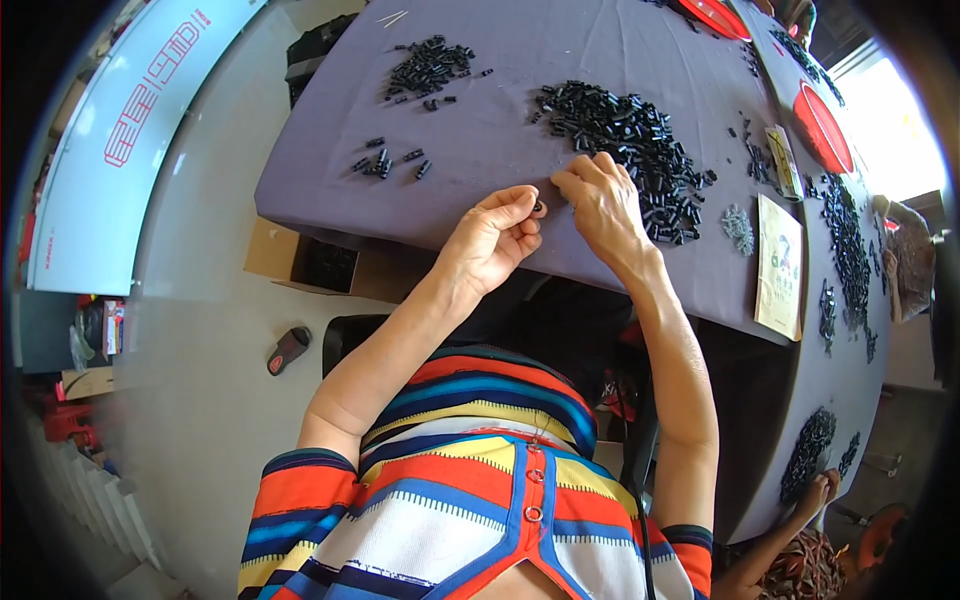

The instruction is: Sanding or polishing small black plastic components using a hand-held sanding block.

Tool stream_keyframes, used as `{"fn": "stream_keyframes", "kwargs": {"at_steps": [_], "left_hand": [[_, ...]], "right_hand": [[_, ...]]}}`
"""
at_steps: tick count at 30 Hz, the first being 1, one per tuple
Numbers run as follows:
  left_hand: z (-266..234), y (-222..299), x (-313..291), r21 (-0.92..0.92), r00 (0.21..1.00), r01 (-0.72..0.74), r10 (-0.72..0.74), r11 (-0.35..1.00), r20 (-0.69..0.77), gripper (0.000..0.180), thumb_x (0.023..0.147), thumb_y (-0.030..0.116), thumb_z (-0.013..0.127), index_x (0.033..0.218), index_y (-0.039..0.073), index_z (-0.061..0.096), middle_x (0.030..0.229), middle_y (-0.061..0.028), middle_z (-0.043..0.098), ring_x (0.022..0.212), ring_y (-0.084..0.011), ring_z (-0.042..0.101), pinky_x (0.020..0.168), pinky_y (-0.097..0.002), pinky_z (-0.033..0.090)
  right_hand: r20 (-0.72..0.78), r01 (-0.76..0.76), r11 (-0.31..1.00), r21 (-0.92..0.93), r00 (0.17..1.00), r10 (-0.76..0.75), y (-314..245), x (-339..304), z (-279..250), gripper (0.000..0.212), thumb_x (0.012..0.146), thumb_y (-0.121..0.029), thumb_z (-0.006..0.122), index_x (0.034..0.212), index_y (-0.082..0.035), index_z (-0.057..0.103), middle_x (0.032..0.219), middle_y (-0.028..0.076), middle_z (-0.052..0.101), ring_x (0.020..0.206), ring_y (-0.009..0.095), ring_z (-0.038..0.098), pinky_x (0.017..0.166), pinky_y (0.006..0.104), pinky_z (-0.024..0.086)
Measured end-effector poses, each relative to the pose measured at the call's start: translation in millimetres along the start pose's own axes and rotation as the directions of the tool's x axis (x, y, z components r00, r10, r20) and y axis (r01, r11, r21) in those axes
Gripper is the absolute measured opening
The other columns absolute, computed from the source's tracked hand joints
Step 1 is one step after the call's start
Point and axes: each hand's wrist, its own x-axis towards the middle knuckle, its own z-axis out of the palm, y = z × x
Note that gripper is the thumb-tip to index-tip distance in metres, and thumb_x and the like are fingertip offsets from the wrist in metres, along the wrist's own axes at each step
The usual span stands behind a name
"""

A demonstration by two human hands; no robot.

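My left hand (497, 237) is raised over the table's near edge, thumb and fingertips pinched on a small black cylindrical piece (538, 207). My right hand (604, 205) is just to its right, fingers bent and drawn together at the near left side of a large pile of black cylindrical pieces (610, 118). Whatever its fingertips hold, if anything, is too small or hidden to make out. Several loose black pieces (383, 162) lie to the far left, and behind them is a smaller black heap (430, 68).
A grey cloth covers the table (340, 130). To the right are small clear pieces (738, 230), a paper packet (779, 268) and a red tray (824, 128). An open cardboard box (270, 262) stands below the table's left corner. Another person's hands (822, 490) work at a black heap, lower right.
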Motion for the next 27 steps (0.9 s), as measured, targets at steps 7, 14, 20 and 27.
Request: {"fn": "stream_keyframes", "kwargs": {"at_steps": [7, 14, 20, 27], "left_hand": [[-2, -2, 0, 0.017, 0.999, -0.037, 0.037, 0.999, 0.0, 0.01, 0.087, 0.006, 0.064, 0.097, 0.006, 0.065, 0.091, -0.0081, 0.065, 0.076, -0.0146, 0.06, 0.072, -0.0268, 0.052], [4, -7, -4, 0.037, 0.999, -0.035, 0.034, 0.999, 0.018, 0.012, 0.087, 0.004, 0.063, 0.098, 0.007, 0.066, 0.092, -0.0089, 0.068, 0.076, -0.0148, 0.063, 0.071, -0.0274, 0.053], [4, -10, -6, 0.087, 0.999, -0.037, 0.033, 0.995, 0.042, 0.014, 0.089, 0.004, 0.06, 0.101, 0.009, 0.066, 0.101, -0.0094, 0.066, 0.079, -0.0133, 0.062, 0.075, -0.0276, 0.053], [9, -17, -8, 0.074, 0.993, -0.078, 0.071, 0.994, 0.089, 0.016, 0.089, 0.0, 0.059, 0.101, 0.007, 0.066, 0.1, -0.01, 0.067, 0.08, -0.014, 0.061, 0.075, -0.0263, 0.052]], "right_hand": [[-0.123, -0.207, 0.925, 0.319, 0.958, 0.257, -11, -4, -9, 0.028, 0.07, 0.006, 0.054, 0.096, -0.002, 0.063, 0.089, 0.012, 0.059, 0.085, 0.032, 0.06, 0.073, 0.041, 0.049], [0.003, -0.357, 0.585, 0.728, 0.855, 0.518, -36, -29, -25, 0.027, 0.072, 0.012, 0.06, 0.096, 0.0, 0.064, 0.081, 0.009, 0.064, 0.075, 0.015, 0.062, 0.071, 0.0262, 0.049], [0.092, -0.371, 0.327, 0.869, 0.771, 0.631, -53, -48, -23, 0.023, 0.075, 0.011, 0.065, 0.094, -0.001, 0.064, 0.083, 0.003, 0.066, 0.078, 0.007, 0.06, 0.072, 0.0233, 0.048], [-0.097, -0.326, 0.558, 0.763, 0.796, 0.598, -60, -51, -21, 0.019, 0.074, 0.008, 0.068, 0.09, -0.001, 0.063, 0.083, 0.008, 0.067, 0.075, 0.015, 0.064, 0.07, 0.026, 0.05]]}}
